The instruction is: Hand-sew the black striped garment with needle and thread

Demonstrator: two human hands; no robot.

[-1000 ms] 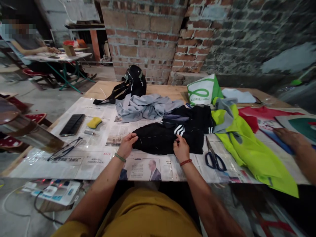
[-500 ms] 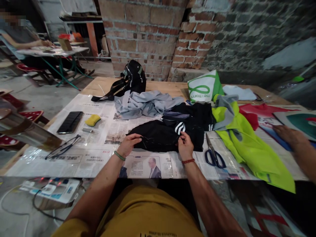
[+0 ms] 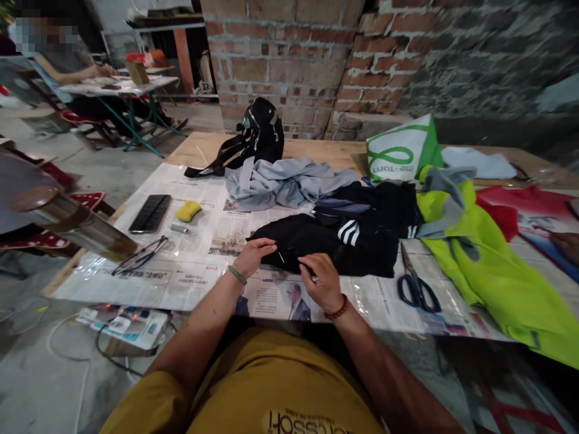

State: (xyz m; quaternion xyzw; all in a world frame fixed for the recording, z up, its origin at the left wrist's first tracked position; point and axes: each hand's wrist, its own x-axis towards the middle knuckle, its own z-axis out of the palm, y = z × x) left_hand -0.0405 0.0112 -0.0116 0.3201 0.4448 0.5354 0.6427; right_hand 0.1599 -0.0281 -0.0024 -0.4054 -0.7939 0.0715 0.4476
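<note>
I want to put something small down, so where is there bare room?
Bare newspaper shows between the eyeglasses and the left hand, and between the yellow sponge and the black bag's strap. To the right it is crowded: black cloth, scissors and yellow-green garment lie close together.

Left fingers (image 3: 268, 243) pinching black cloth (image 3: 307, 232), right fingers (image 3: 313, 261) bent at its near edge, scissors (image 3: 417, 288) beside it, newspaper (image 3: 176, 283) beneath
</note>
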